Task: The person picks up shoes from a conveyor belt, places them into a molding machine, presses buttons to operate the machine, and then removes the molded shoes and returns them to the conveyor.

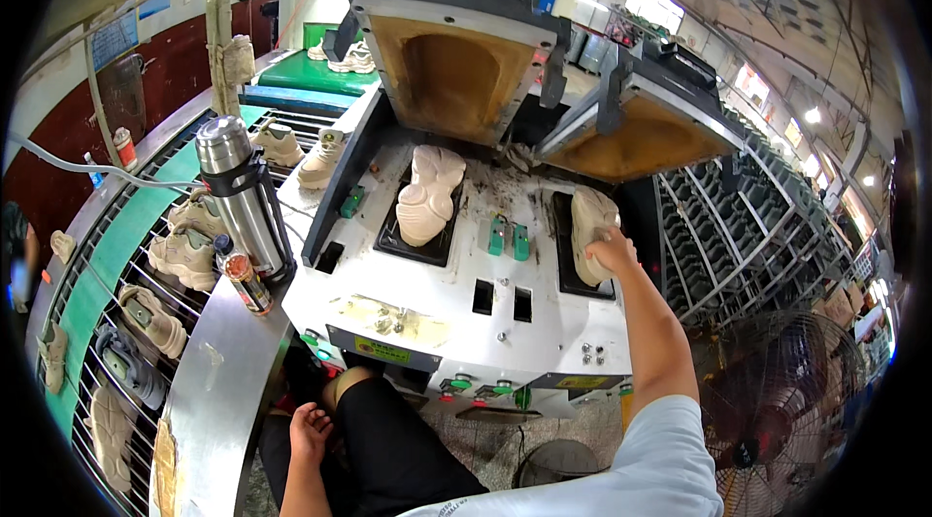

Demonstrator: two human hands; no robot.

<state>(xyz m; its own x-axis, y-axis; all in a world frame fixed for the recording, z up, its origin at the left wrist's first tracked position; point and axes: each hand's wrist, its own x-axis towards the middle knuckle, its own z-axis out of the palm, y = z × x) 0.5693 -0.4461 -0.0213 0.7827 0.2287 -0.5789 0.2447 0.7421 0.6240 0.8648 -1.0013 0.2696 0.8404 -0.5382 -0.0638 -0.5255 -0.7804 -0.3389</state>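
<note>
The left grip [311, 433] is released over the lap [398, 449], one bottle [246, 279] and one flask [248, 206] stand on the desk [218, 391], the right grip [612, 251] grasps the right-hand of two upturned shoes [588, 216] on two black pads [442, 250], and two lids [451, 61] tilt open behind.

Right arm [660, 337]: reaching forward, nearly straight
Right hand [612, 252]: fingers bent, grip hard to judge
Left hand [312, 430]: low, fingers loosely curled

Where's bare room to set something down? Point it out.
Bare: the ledge nearer than the bottle, between conveyor and machine; and the machine's front strip between the holes and screws.
Crowded: conveyor, with shoes; around the thermos; the right tray, taken by a sole and right hand.
</note>
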